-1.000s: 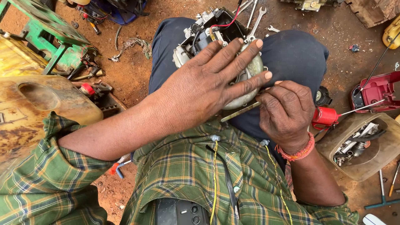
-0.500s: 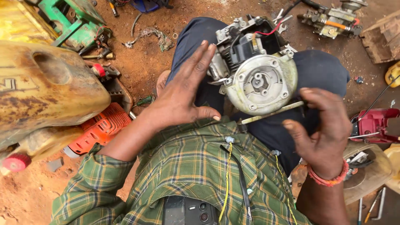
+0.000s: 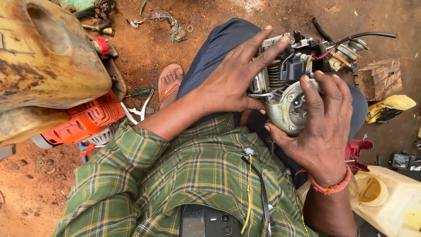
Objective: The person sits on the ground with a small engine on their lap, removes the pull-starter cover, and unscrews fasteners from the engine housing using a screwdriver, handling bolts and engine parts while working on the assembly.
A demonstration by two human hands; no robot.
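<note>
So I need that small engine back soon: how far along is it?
Done: the engine is stripped, bare of any housing. In hand: it rests on the lap, left hand steadying it, right hand cupping the round metal end. Left: the orange cover lies on the ground.

Left hand [image 3: 232,81] reaches forward from a green plaid sleeve, palm down, fingers spread and extended. Right hand [image 3: 322,123] sits just beside it, fingers curved downward, thumb out, red beaded bracelet at the wrist.
</note>
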